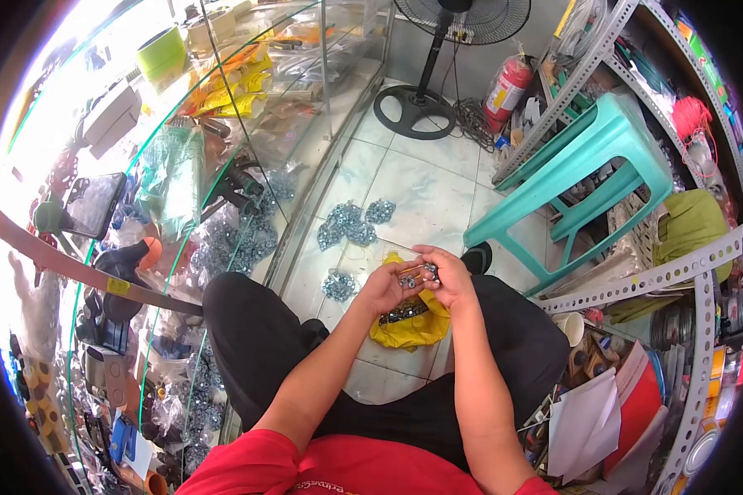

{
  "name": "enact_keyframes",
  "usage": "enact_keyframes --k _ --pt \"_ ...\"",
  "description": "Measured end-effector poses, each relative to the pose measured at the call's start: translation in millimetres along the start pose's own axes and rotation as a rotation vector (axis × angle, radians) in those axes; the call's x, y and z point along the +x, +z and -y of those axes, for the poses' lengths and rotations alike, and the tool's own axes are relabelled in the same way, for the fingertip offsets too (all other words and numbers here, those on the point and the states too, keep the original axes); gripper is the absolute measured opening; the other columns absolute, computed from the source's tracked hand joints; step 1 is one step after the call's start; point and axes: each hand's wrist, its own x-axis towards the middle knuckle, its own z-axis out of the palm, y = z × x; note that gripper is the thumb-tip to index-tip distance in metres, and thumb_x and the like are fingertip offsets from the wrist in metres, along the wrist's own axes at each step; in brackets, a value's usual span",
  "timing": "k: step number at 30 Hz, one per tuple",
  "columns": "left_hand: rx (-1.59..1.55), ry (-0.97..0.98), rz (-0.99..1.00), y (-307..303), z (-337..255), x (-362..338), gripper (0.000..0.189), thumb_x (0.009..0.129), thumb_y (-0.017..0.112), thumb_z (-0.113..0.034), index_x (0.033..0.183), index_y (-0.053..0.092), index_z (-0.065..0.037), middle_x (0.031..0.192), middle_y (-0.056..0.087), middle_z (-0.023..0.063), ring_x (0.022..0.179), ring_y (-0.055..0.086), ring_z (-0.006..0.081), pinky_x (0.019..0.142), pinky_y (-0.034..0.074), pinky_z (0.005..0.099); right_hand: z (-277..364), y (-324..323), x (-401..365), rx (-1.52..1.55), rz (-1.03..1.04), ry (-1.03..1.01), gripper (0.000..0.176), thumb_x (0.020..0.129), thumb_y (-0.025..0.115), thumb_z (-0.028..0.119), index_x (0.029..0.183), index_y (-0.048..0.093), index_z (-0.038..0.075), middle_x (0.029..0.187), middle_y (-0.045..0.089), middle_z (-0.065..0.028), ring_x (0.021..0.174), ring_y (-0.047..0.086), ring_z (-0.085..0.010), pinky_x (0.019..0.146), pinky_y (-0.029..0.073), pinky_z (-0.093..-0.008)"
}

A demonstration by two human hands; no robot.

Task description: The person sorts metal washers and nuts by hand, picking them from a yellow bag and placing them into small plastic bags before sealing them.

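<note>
My left hand (384,289) is cupped, palm up, with a few small metal nuts (407,282) lying in it. Close against it, my right hand (451,279) has its fingers curled around more of the small nuts. Both hands are above an open yellow plastic bag (425,332) on the tiled floor, between my legs. Dark, shiny small hardware (404,313) shows in the bag's mouth, partly covered by my hands. Clear bags of bluish metal nuts (344,226) lie on the floor ahead, and another such bag (338,285) is near my left knee.
A glass display case (305,165) full of packaged goods runs along the left. To the right are a teal plastic stool (623,136) and metal shelving (702,363). A standing fan (417,111) and a red fire extinguisher (509,89) stand at the back.
</note>
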Motion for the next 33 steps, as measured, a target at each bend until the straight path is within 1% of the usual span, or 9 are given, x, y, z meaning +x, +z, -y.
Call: enact_keyframes --k 5,8,9,12,14,18,23,27,33 --pt "-0.015 0.029 -0.022 -4 4 5 0.032 0.097 0.036 -0.019 0.119 0.051 0.000 0.104 0.060 0.0133 0.097 0.061 0.0247 0.090 0.051 0.0412 -1 9 -4 0.004 0.052 0.123 0.027 0.090 0.055 0.006 0.116 0.059 0.001 0.093 0.063 -0.0042 0.057 0.044 -0.0027 0.041 0.027 -0.0156" --pt "-0.018 0.041 -0.031 -3 4 6 0.028 0.097 0.039 -0.017 0.112 0.053 0.001 0.101 0.058 0.0119 0.087 0.062 0.0249 0.082 0.056 0.0448 -4 8 -2 0.025 0.079 0.139 0.028 0.090 0.056 0.005 0.117 0.059 0.002 0.094 0.063 -0.0038 0.056 0.042 -0.0025 0.042 0.027 -0.0156" --pt "-0.024 0.040 -0.033 -3 3 7 0.028 0.097 0.039 -0.017 0.112 0.053 0.001 0.102 0.057 0.0121 0.087 0.062 0.0249 0.082 0.056 0.0443 -3 8 -2 0.038 0.086 0.138 0.028 0.090 0.056 0.005 0.118 0.059 0.002 0.095 0.063 -0.0037 0.055 0.042 -0.0025 0.042 0.027 -0.0156" --pt "-0.029 0.041 -0.037 -2 3 8 0.028 0.098 0.038 -0.017 0.113 0.053 0.002 0.104 0.057 0.0122 0.088 0.062 0.0250 0.081 0.056 0.0429 -1 8 -1 0.053 0.094 0.143 0.024 0.092 0.055 0.007 0.115 0.061 0.005 0.085 0.059 0.0016 0.054 0.042 -0.0003 0.040 0.027 -0.0144" --pt "-0.018 0.048 -0.042 0 3 8 0.028 0.098 0.037 -0.016 0.113 0.052 0.002 0.107 0.056 0.0121 0.090 0.062 0.0249 0.081 0.057 0.0422 0 9 -3 0.057 0.083 0.140 0.024 0.092 0.057 0.007 0.115 0.061 0.005 0.084 0.058 0.0025 0.053 0.041 0.0001 0.040 0.026 -0.0144" --pt "-0.024 0.060 -0.019 -3 4 10 0.028 0.098 0.038 -0.016 0.115 0.052 0.002 0.110 0.056 0.0122 0.091 0.062 0.0249 0.084 0.055 0.0414 -1 8 -2 0.074 0.075 0.139 0.025 0.090 0.061 0.008 0.115 0.061 0.005 0.082 0.057 0.0041 0.052 0.040 0.0005 0.040 0.026 -0.0142" --pt "-0.014 0.068 -0.020 2 3 8 0.028 0.097 0.039 -0.015 0.114 0.053 0.001 0.108 0.058 0.0122 0.092 0.062 0.0244 0.087 0.054 0.0407 -2 6 -1 0.092 0.035 0.117 0.024 0.090 0.062 0.009 0.114 0.061 0.004 0.088 0.062 0.0001 0.053 0.041 0.0000 0.041 0.027 -0.0143" --pt "-0.012 0.064 -0.005 -3 4 10 0.025 0.097 0.038 -0.013 0.112 0.054 -0.001 0.106 0.059 0.0111 0.092 0.062 0.0237 0.087 0.053 0.0403 -4 4 1 0.086 0.019 0.097 0.024 0.090 0.062 0.009 0.113 0.061 0.004 0.095 0.065 -0.0038 0.054 0.042 -0.0005 0.042 0.029 -0.0144" --pt "0.010 0.068 -0.016 1 4 8 0.022 0.096 0.037 -0.010 0.111 0.052 -0.004 0.105 0.059 0.0094 0.093 0.061 0.0219 0.087 0.052 0.0386 -6 2 3 0.101 0.001 0.078 0.023 0.091 0.061 0.009 0.113 0.061 0.004 0.095 0.065 -0.0049 0.054 0.042 -0.0009 0.042 0.029 -0.0143"
